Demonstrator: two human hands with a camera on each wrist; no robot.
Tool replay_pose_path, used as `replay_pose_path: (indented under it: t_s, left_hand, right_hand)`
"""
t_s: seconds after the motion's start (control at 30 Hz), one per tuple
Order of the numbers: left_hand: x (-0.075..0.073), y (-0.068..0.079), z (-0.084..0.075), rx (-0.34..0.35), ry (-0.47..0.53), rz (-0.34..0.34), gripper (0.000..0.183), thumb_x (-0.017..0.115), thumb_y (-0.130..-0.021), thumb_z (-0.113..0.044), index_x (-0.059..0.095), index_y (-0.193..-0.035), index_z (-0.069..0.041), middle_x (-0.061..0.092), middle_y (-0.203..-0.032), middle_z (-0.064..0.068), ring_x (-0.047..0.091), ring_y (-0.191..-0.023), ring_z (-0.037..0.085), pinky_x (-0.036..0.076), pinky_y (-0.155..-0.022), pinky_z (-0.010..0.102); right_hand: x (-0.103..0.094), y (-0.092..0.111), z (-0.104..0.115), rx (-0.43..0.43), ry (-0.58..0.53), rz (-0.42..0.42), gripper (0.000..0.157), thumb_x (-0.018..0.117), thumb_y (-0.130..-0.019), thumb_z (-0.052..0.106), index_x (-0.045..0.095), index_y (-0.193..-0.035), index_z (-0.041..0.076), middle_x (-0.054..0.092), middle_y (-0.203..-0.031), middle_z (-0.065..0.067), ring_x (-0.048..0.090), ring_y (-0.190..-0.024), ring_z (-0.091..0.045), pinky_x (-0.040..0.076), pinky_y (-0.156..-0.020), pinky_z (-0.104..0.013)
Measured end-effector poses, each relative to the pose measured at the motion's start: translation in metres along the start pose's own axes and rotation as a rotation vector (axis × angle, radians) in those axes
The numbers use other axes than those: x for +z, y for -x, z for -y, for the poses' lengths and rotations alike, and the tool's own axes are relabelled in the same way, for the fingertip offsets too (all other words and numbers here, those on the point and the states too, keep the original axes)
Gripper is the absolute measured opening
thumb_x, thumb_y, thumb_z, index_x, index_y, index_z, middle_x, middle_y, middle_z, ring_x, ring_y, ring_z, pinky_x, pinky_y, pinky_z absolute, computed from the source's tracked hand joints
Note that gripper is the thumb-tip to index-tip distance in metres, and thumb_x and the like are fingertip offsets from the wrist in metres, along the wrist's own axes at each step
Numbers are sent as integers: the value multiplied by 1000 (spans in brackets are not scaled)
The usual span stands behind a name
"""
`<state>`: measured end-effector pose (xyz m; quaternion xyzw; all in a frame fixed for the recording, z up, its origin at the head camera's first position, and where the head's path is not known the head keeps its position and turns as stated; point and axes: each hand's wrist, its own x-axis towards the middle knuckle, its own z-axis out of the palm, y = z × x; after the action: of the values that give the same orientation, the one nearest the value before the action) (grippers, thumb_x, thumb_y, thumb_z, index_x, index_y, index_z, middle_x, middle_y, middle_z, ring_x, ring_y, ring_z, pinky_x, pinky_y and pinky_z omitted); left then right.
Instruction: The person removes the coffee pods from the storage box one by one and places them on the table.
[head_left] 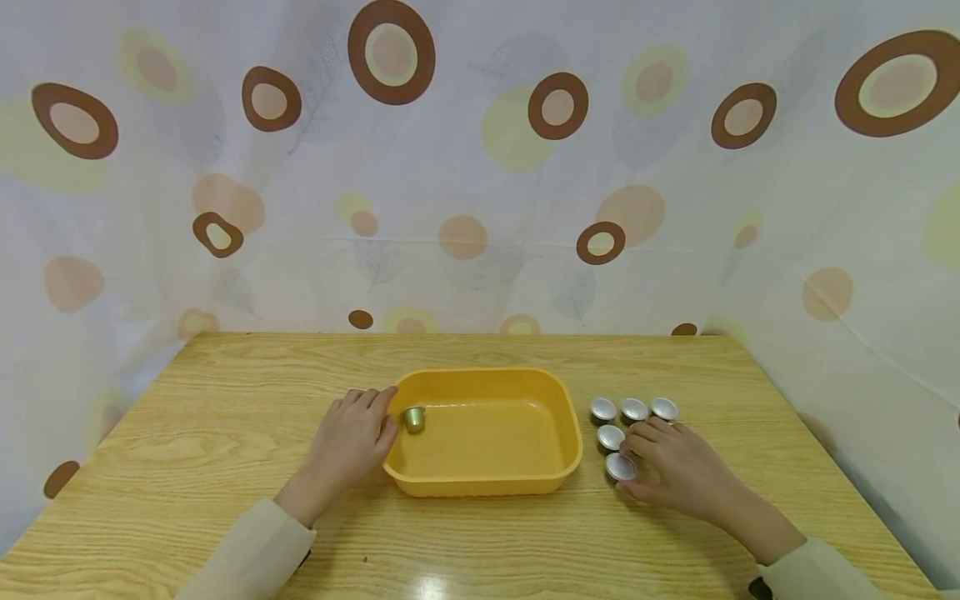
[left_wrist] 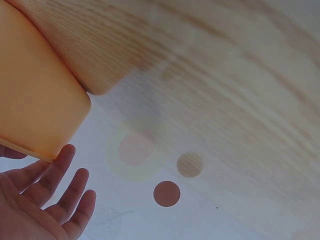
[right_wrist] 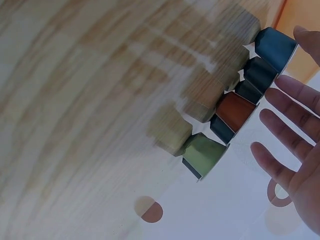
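Several coffee capsules with silver lids stand lid up on the table, right of a yellow plastic basin. My right hand reaches over this group, thumb and fingers spread about the nearest capsule. Seen from the right wrist, that one is a blue capsule; darker ones, an orange-brown capsule and a green capsule line up behind it. Inside the basin, at its left end, lies a gold-green capsule. My left hand touches the basin's left rim with loosely extended fingers.
A wooden table carries everything. Behind it and along the sides hangs a pale curtain with brown, peach and yellow-green spots.
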<state>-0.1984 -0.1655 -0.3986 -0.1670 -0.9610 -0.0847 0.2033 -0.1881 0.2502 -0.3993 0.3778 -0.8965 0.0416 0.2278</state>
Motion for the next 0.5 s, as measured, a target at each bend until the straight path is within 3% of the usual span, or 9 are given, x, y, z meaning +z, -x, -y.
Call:
replay_pose_path:
  t_s: [0.5]
  left_hand:
    - [0, 0, 0, -1, -5, -7, 37, 53, -86, -19, 57, -120, -4, 65, -104, 9, 58, -98, 28, 49, -82, 44]
  right_hand:
    - [-3, -4, -3, -7, 4, -4, 34, 79, -60, 37, 62, -82, 18, 59, -85, 10, 54, -80, -8, 46, -64, -30]
